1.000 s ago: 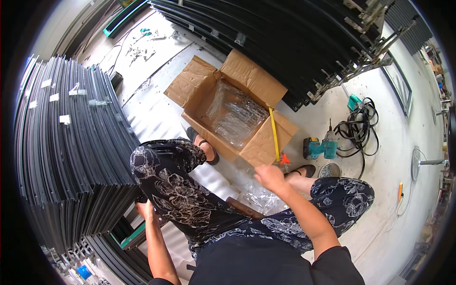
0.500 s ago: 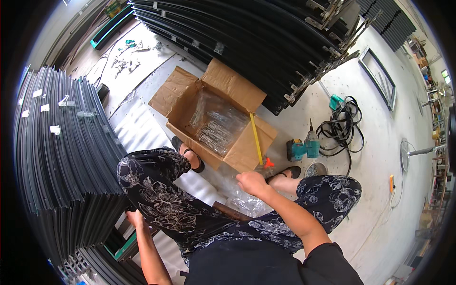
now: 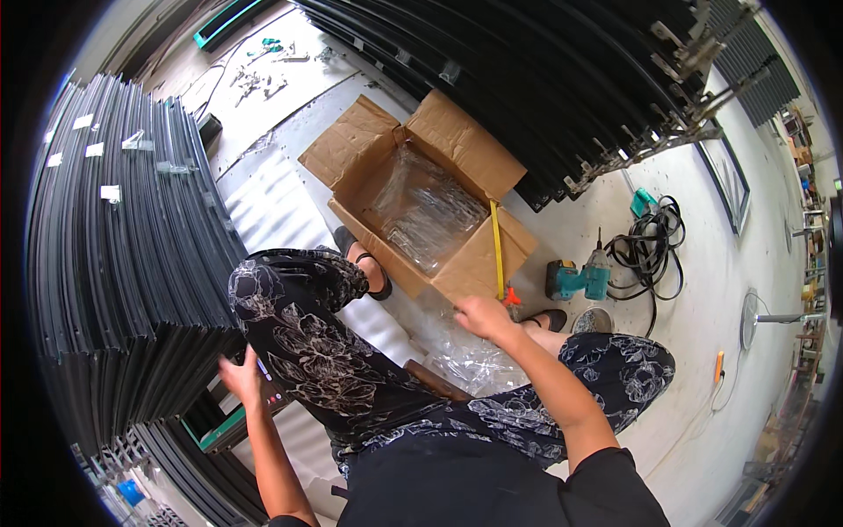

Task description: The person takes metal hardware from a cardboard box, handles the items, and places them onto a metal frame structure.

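Note:
An opened cardboard box [image 3: 376,220] stands on the floor in front of me. Inside it lies a bundle of slender metal-looking parts [image 3: 420,230] under clear plastic film. My right hand [image 3: 481,316] is curled closed by the box's near flap [image 3: 485,262]; what its fingers hold, if anything, is hidden. Crumpled clear plastic [image 3: 479,362] lies on the floor just below that hand. At my left knee, my left hand [image 3: 240,376] is open, thumb apart from the fingers, near the lower edge of a tall stack of dark frames [image 3: 132,263].
Right of the box are a teal cordless drill [image 3: 584,279], a coiled black cable [image 3: 650,250], a small round tin [image 3: 592,320] and an orange clip-like piece [image 3: 512,297]. A yellow strip [image 3: 498,250] lies along the flap. More dark frames [image 3: 544,79] stand beyond the box.
The view has shifted, so the box and floor items appear farther right or higher. My left hand has opened beside the stack. Plastic film now covers more of the metal parts.

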Demonstrator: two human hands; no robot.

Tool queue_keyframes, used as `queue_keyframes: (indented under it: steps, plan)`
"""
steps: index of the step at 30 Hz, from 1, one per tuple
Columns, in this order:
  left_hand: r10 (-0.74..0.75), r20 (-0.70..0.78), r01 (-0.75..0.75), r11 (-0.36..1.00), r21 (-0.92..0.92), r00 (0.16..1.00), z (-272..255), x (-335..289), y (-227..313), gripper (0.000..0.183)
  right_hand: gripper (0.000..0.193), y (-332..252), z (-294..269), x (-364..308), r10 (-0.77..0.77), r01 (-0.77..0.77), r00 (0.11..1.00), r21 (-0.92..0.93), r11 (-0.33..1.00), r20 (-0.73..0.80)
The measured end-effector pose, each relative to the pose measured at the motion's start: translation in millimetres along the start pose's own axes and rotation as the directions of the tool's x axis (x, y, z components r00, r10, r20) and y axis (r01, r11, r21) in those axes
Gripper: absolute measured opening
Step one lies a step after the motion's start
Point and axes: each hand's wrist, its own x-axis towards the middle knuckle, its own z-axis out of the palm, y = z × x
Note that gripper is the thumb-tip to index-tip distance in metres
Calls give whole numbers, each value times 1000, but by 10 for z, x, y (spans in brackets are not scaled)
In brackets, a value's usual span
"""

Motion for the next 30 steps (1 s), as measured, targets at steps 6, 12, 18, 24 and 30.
queue_keyframes:
  steps: [6, 12, 18, 24, 30]
  plan:
    - [291, -318, -420, 753, -505, 903, -619, -352, 2111, 38, 21, 402, -202, 734, 127, -102, 984, 187, 977, -127]
    - [712, 81, -543, 598, -590, 697, -249, -435, 2988, 35, 22, 672, -296, 1797, 214, -180, 944, 153, 972, -250]
    - [711, 420, -454, 692, -561, 565, 30, -429, 2949, 35, 33, 747, -244, 2423, 397, -406, 896, -9, 914, -198]
    - [730, 482, -394, 674, -624, 484, 53, -322, 3088, 42, 43, 701, 41, 2719, 432, -496, 864, -285, 820, -259]
    - [699, 521, -401, 711, -578, 490, 156, -333, 3144, 42, 23, 739, -149, 2530, 244, -309, 942, -309, 900, -232]
